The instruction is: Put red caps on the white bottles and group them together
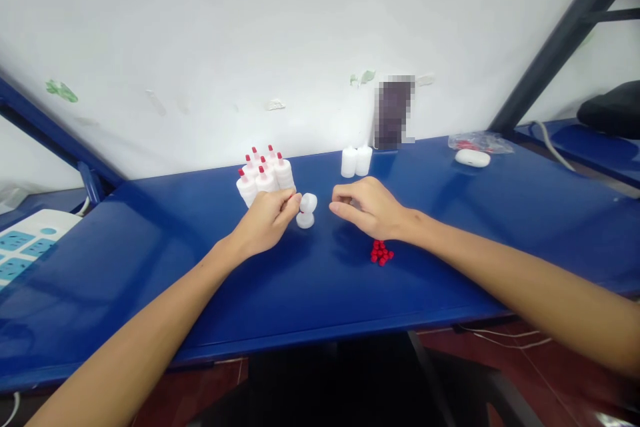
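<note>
My left hand is closed in a pinch, with the thumb pressed to the bent index finger. A white round screw cap juts out at the fingertips, seemingly held there. Just under it, another white cap rests on the blue table. Behind the left hand stand several white bottles with red-tipped nozzles, partly covered by it. My right hand hovers to the right, fingers curled in toward the thumb; whatever lies between the tips is hidden. Close below its wrist lies a small pile of red tips.
Two white bottles without nozzles stand near the wall, beside a pixelated dark upright object. Farther right are a white case and a clear bag with red pieces. At left sits a white power strip.
</note>
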`<act>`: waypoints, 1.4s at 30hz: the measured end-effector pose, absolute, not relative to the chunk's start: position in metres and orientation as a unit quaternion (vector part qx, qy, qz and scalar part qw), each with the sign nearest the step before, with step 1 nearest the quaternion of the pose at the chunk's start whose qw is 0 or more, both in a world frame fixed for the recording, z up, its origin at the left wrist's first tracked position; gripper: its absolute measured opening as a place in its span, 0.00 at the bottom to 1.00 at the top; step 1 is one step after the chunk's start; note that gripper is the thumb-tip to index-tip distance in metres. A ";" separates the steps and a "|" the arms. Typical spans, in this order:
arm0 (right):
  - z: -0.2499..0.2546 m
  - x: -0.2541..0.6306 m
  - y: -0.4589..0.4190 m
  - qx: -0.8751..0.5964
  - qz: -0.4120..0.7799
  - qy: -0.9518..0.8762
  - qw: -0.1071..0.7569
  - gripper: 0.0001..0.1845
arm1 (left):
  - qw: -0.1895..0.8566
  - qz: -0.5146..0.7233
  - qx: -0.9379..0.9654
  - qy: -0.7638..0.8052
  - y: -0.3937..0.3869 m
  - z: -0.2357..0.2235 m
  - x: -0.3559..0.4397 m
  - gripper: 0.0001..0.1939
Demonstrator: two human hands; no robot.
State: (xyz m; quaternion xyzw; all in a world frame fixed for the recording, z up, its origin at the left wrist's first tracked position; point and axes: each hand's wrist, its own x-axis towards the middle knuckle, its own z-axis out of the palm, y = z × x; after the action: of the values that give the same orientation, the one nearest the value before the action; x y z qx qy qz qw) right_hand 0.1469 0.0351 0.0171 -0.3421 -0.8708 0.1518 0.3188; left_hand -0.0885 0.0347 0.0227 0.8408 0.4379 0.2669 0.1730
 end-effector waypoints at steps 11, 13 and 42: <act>0.012 0.140 0.031 -0.303 0.191 -0.866 0.348 0.16 | 0.135 0.217 0.862 0.438 0.039 0.038 -0.102 0.22; 0.012 0.139 0.032 -0.329 0.190 -0.851 0.363 0.17 | 0.126 0.196 0.871 0.433 0.040 0.038 -0.105 0.23; 0.019 0.130 0.016 -0.250 0.255 -0.889 0.288 0.09 | -0.085 0.388 0.899 0.186 0.012 0.008 -0.066 0.06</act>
State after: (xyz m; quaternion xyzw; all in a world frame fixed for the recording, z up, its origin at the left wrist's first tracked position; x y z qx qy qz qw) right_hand 0.1295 0.0163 0.0190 -0.2496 -0.8887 0.2555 0.2876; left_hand -0.0659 0.0118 0.0079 0.8987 0.1859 0.3880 -0.0848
